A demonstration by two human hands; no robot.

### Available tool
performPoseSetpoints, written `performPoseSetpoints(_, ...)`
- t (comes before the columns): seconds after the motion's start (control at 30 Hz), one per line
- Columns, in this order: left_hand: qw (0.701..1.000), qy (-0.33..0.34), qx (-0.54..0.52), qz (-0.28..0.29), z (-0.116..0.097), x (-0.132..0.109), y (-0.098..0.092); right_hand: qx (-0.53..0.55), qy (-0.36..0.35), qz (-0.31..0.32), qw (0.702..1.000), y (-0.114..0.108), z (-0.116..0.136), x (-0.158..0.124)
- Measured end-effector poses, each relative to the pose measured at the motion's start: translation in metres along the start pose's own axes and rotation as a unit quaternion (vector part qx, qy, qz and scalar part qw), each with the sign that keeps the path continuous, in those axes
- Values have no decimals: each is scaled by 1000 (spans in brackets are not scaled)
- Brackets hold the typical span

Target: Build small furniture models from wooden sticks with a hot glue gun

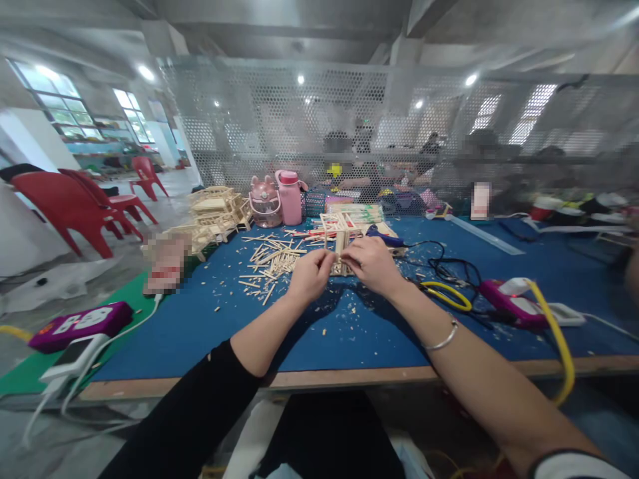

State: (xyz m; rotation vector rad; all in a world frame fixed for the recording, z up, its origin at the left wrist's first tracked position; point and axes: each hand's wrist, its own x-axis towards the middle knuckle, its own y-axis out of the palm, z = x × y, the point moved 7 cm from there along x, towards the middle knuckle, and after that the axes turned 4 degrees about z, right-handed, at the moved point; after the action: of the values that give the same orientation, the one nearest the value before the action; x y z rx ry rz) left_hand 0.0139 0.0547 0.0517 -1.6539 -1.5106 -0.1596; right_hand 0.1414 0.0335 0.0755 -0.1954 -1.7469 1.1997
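Observation:
Both hands meet over the middle of the blue table. My left hand and my right hand are closed in pinches on a small frame of thin wooden sticks, which stands between them just above the tabletop. A loose pile of wooden sticks lies to the left of my left hand, with chips scattered around it. A silver bangle circles my right wrist.
Finished stick models sit at the back left beside two pink bottles. Yellow-handled cutters, black cables and a purple power strip lie to the right. Another purple strip is left. A mesh screen backs the table; red chairs stand left.

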Motion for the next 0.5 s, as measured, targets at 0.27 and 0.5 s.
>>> performPoseSetpoints(0.27,911,-202,-345,-97,52,40,0,-70,25,-45,996,14,-8,9)
performPoseSetpoints(0.5,907,-152,-392,17,51,32,22,-104,33,-39,993,21,-8,9)
